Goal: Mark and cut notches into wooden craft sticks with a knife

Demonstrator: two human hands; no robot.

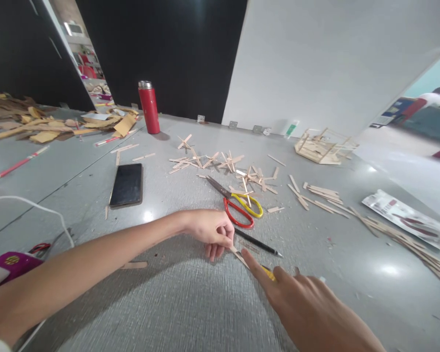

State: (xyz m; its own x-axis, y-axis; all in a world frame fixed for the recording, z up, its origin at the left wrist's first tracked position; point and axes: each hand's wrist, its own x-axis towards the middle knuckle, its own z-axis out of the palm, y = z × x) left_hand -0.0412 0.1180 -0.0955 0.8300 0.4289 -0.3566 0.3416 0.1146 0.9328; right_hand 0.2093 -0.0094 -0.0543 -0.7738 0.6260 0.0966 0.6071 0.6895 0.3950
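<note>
My left hand (211, 229) is closed, pinching the end of a thin wooden craft stick (241, 259) just above the table. My right hand (308, 303) grips a yellow cutter knife (268, 274), mostly hidden under the fingers. Its index finger stretches forward along the tool to the stick, close to my left fingertips. Just beyond the hands lies a black pen (258, 242). Scissors (238, 203) with one red and one yellow handle loop rest behind my left hand, their blades pointing away to the left.
Stick pieces (227, 161) are scattered beyond the scissors, with longer sticks (407, 239) and a white packet (410, 220) at right. A stick frame (326, 146) stands far right. A phone (127, 184), red flask (149, 108), cardboard scraps (44, 124) and white cable (58, 215) lie leftward.
</note>
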